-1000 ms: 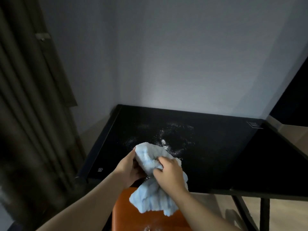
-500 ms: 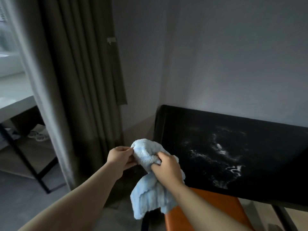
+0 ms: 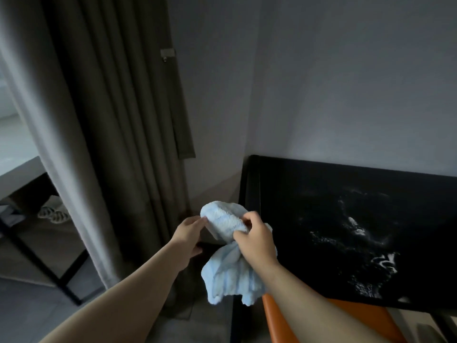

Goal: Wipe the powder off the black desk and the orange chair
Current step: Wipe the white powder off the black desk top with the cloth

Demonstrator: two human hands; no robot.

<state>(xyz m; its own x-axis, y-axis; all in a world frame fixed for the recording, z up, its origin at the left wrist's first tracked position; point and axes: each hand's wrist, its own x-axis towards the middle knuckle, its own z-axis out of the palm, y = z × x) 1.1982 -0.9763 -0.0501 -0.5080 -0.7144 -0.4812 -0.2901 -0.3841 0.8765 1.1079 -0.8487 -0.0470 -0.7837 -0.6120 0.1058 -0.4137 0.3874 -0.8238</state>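
partly hidden orange chair, perhaps powdered

No readable text, labels, brands or numbers anywhere in view.

A home room: floor-length curtains by a window, slippers under a side table, a black desk in the wall corner
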